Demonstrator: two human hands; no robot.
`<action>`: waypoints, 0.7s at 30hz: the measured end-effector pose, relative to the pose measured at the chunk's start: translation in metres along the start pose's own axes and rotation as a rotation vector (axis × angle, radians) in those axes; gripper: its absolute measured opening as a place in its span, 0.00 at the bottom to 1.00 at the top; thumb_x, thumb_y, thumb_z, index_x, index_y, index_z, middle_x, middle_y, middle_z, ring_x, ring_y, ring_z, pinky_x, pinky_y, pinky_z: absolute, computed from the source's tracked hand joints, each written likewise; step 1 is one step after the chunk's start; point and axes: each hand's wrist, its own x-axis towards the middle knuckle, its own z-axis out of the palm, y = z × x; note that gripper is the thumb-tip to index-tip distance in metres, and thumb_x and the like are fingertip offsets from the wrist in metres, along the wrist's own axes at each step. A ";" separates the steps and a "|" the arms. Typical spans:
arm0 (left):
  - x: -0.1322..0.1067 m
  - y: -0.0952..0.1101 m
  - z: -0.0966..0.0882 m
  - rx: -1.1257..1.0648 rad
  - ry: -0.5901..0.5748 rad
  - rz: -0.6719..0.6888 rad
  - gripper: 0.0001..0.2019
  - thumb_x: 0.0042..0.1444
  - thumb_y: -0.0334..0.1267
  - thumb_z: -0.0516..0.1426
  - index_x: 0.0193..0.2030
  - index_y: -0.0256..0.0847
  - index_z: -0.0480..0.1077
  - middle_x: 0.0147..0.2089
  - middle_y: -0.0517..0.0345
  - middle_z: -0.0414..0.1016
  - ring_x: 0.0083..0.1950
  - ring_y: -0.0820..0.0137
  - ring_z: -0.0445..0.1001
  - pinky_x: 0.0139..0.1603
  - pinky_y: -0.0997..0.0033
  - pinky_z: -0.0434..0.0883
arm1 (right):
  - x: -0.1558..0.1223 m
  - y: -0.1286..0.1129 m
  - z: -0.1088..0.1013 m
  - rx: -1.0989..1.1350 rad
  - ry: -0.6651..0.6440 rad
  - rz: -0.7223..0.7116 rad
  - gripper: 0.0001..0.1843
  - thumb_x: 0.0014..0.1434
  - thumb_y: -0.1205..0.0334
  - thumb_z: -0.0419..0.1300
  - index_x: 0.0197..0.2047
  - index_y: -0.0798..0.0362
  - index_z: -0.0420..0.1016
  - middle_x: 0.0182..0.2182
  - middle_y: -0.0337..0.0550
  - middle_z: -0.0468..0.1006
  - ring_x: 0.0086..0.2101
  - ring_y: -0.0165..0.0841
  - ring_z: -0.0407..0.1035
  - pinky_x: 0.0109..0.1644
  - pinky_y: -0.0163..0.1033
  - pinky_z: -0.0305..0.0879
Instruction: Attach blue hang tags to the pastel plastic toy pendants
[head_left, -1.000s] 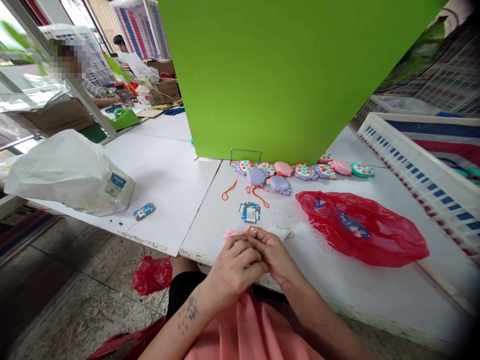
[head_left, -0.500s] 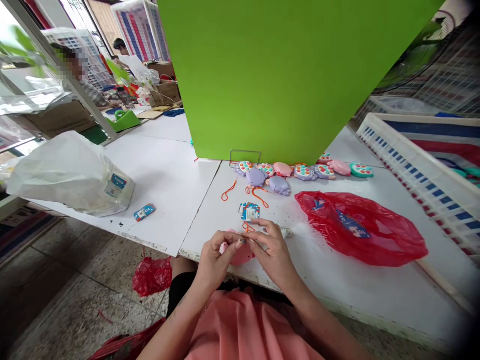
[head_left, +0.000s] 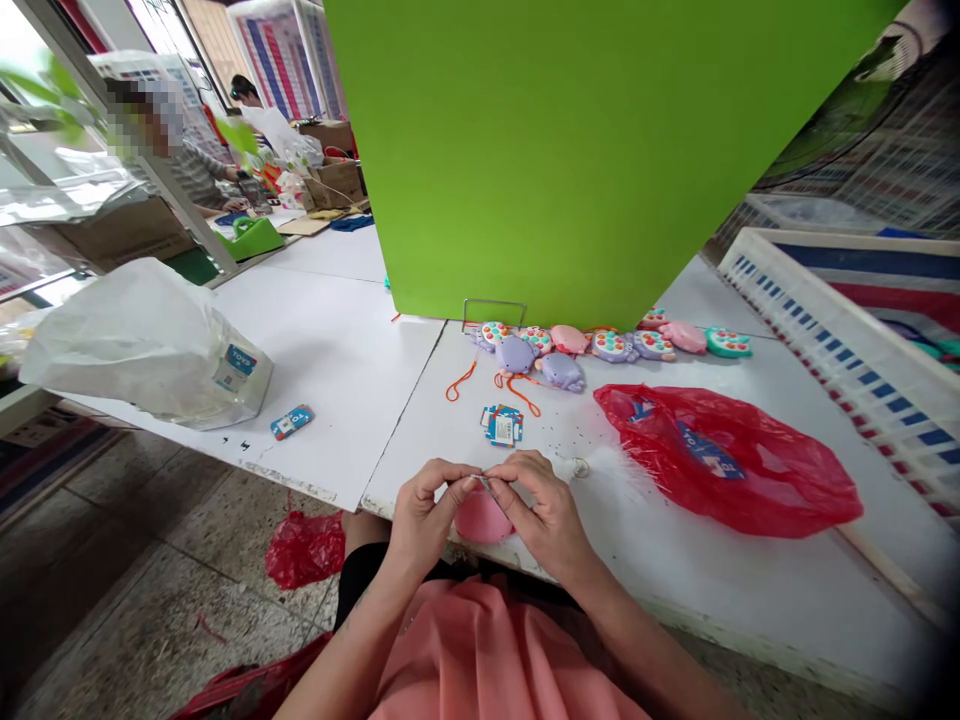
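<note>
Thumb and fingers of my left hand are pinched, and those of my right hand meet them tip to tip. Whatever small thing lies between the fingertips is too small and covered to name. Just below them a rounded pink toy rests at the near table edge, partly covered by both hands. Beyond my fingers lies a small pile of blue and white printed tags. Farther back, several purple, pink and green animal-shaped toys sit in a row, some with orange cord loops.
A tall green panel stands behind the toys. An open red plastic bag with tags lies right, beside a white crate. Left are a white bag and a single tag. Other people sit at the back left.
My hands have drawn closer together, and the right fingers have curled in to a pinch. An orange cord seen by the fingers before no longer shows. More of the pink toy is visible.
</note>
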 end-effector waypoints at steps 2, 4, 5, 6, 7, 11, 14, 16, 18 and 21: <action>0.000 0.000 0.001 -0.005 -0.001 0.000 0.06 0.56 0.38 0.57 0.37 0.41 0.75 0.34 0.58 0.76 0.37 0.72 0.72 0.40 0.74 0.67 | 0.000 -0.001 0.000 -0.027 -0.001 -0.005 0.06 0.61 0.66 0.53 0.36 0.50 0.71 0.30 0.40 0.73 0.36 0.35 0.65 0.45 0.43 0.61; 0.000 0.001 0.001 -0.011 0.000 -0.006 0.06 0.57 0.38 0.57 0.37 0.41 0.75 0.34 0.58 0.76 0.37 0.72 0.72 0.41 0.74 0.67 | 0.000 -0.002 0.000 -0.032 0.004 -0.008 0.06 0.60 0.66 0.52 0.35 0.50 0.70 0.31 0.41 0.72 0.37 0.35 0.65 0.45 0.44 0.61; 0.000 0.001 0.000 -0.014 0.002 -0.009 0.06 0.57 0.38 0.57 0.37 0.41 0.75 0.34 0.58 0.76 0.37 0.72 0.72 0.41 0.74 0.67 | 0.001 -0.003 0.000 -0.029 0.007 -0.012 0.06 0.60 0.66 0.52 0.35 0.51 0.69 0.31 0.41 0.72 0.37 0.35 0.65 0.45 0.44 0.61; 0.001 0.001 0.000 -0.015 0.005 -0.012 0.06 0.56 0.38 0.57 0.37 0.41 0.75 0.34 0.58 0.76 0.37 0.71 0.72 0.41 0.74 0.67 | 0.001 -0.003 0.000 -0.026 0.008 -0.016 0.05 0.60 0.67 0.52 0.35 0.51 0.69 0.31 0.41 0.72 0.37 0.35 0.65 0.45 0.43 0.61; 0.001 0.002 0.000 -0.015 0.006 -0.015 0.06 0.56 0.38 0.57 0.37 0.41 0.75 0.34 0.58 0.76 0.37 0.71 0.72 0.41 0.74 0.67 | 0.001 -0.003 0.000 -0.024 0.008 -0.018 0.05 0.60 0.67 0.52 0.35 0.51 0.69 0.31 0.41 0.72 0.37 0.34 0.65 0.45 0.43 0.60; 0.000 0.003 -0.001 -0.009 0.012 -0.025 0.07 0.56 0.38 0.57 0.37 0.41 0.75 0.34 0.57 0.76 0.37 0.71 0.72 0.41 0.73 0.67 | 0.001 -0.003 0.001 -0.025 0.011 -0.010 0.05 0.60 0.67 0.52 0.34 0.50 0.68 0.31 0.41 0.72 0.37 0.35 0.65 0.45 0.43 0.60; 0.000 0.003 0.000 -0.014 0.014 -0.028 0.07 0.56 0.39 0.57 0.37 0.40 0.75 0.34 0.57 0.75 0.36 0.71 0.72 0.41 0.73 0.67 | 0.001 -0.003 0.001 -0.024 0.002 0.001 0.05 0.60 0.67 0.52 0.34 0.50 0.68 0.31 0.41 0.72 0.37 0.36 0.65 0.46 0.44 0.60; 0.000 0.003 0.000 -0.019 0.008 -0.026 0.07 0.56 0.39 0.57 0.36 0.40 0.75 0.33 0.57 0.75 0.36 0.71 0.71 0.41 0.73 0.67 | 0.000 -0.003 0.001 -0.019 -0.003 0.005 0.05 0.59 0.67 0.52 0.35 0.50 0.68 0.31 0.41 0.72 0.37 0.36 0.65 0.46 0.44 0.61; 0.000 0.004 0.001 -0.024 -0.003 -0.021 0.07 0.56 0.39 0.57 0.36 0.40 0.75 0.33 0.57 0.75 0.36 0.71 0.71 0.41 0.73 0.67 | 0.000 -0.003 0.001 -0.009 -0.006 0.009 0.05 0.59 0.67 0.52 0.34 0.50 0.68 0.31 0.42 0.72 0.37 0.36 0.65 0.45 0.44 0.61; 0.000 0.004 0.002 -0.057 -0.014 -0.039 0.07 0.55 0.39 0.58 0.36 0.39 0.75 0.33 0.56 0.75 0.36 0.71 0.71 0.41 0.72 0.67 | 0.000 -0.004 0.002 0.016 -0.015 0.021 0.06 0.59 0.66 0.52 0.34 0.50 0.69 0.30 0.41 0.72 0.37 0.35 0.65 0.45 0.43 0.61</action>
